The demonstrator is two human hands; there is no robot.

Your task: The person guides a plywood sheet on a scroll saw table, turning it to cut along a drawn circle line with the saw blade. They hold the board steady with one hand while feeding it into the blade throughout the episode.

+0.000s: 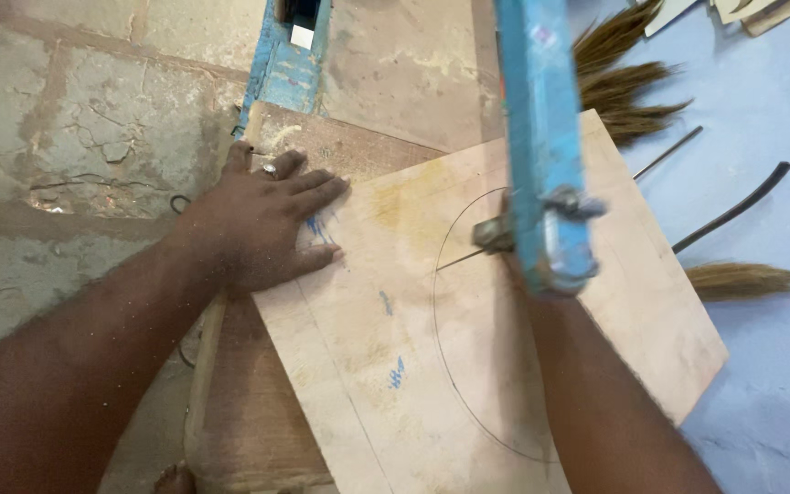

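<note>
My left hand (262, 224) lies flat and open, fingers spread, pressing on the near-left corner of a plywood sheet (395, 348), with a ring on one finger. The sheet rests tilted on a darker wooden bench (249, 430) that shows under and just left of that hand. A pencilled curve (445, 366) runs across the sheet, starting just right of my left fingertips and sweeping down towards my right forearm. My right hand is hidden behind a blue saw frame (541, 137), so I cannot tell how it grips; only the forearm shows, rising from the lower right to the frame. At the frame's lower end a clamp (496, 233) holds a thin blade (459, 260) that meets the curve, between my two hands. Beyond the right arm, on a pale blue floor (770, 366), lie broom bristles (628, 87) and a dark rod (733, 210), well apart from the sheet. Left of my left hand is cracked concrete (66, 137).
</note>
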